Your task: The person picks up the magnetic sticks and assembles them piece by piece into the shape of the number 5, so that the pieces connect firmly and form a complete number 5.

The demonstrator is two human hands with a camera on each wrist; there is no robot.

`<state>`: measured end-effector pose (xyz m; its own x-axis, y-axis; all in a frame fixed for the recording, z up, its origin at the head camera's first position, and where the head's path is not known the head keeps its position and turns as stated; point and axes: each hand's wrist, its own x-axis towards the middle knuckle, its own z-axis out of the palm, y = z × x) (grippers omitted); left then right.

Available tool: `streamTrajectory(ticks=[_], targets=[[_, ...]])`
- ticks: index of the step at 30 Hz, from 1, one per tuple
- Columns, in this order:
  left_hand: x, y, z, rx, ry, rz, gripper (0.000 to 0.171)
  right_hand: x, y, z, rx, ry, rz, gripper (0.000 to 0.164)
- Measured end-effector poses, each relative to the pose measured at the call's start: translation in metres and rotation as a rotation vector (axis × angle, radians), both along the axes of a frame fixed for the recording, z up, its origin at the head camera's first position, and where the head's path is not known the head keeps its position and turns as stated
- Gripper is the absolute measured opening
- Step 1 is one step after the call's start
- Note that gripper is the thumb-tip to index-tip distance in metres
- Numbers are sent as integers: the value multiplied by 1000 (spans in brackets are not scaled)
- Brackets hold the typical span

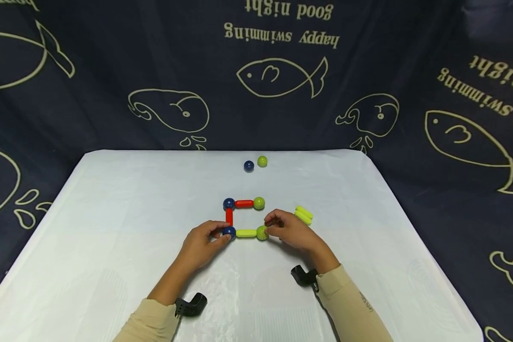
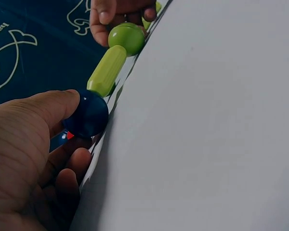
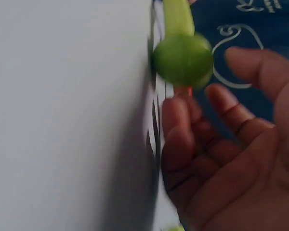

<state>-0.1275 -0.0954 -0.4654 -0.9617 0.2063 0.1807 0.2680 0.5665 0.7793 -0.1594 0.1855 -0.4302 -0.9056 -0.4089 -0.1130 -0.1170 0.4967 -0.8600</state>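
My left hand pinches a dark blue ball between thumb and fingers at the near left corner of a rod-and-ball shape. From that ball a yellow-green rod runs right to a green ball. My right hand is beside this green ball; in the right wrist view its thumb and fingers stand loosely curled and apart, not gripping the ball. A red rod leads away to a second blue ball, and another red rod joins that one to a second green ball.
Loose yellow-green rods lie just beyond my right hand. A loose blue ball and a loose green ball sit near the far edge of the white table. A dark printed cloth hangs behind it.
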Motion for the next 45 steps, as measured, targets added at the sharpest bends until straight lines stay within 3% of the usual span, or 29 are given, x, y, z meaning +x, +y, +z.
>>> streamTrajectory(ticks=[9,15,23,33,45], targets=[[-1,1,-1,8,4,-1,29,3,56,30,232,223,-156,30],[-2,0,-1,0,13,-16,31,8,71,24,353,196,-176,33],[-5,-2,3,-45,44,-88,37,7,63,17,317,198,-149,30],[-2,-1,0,-54,35,-75,34,8,53,10,347,175,-118,33],[-2,-2,1,-53,21,-62,32,13,44,7,312,146,-71,16]])
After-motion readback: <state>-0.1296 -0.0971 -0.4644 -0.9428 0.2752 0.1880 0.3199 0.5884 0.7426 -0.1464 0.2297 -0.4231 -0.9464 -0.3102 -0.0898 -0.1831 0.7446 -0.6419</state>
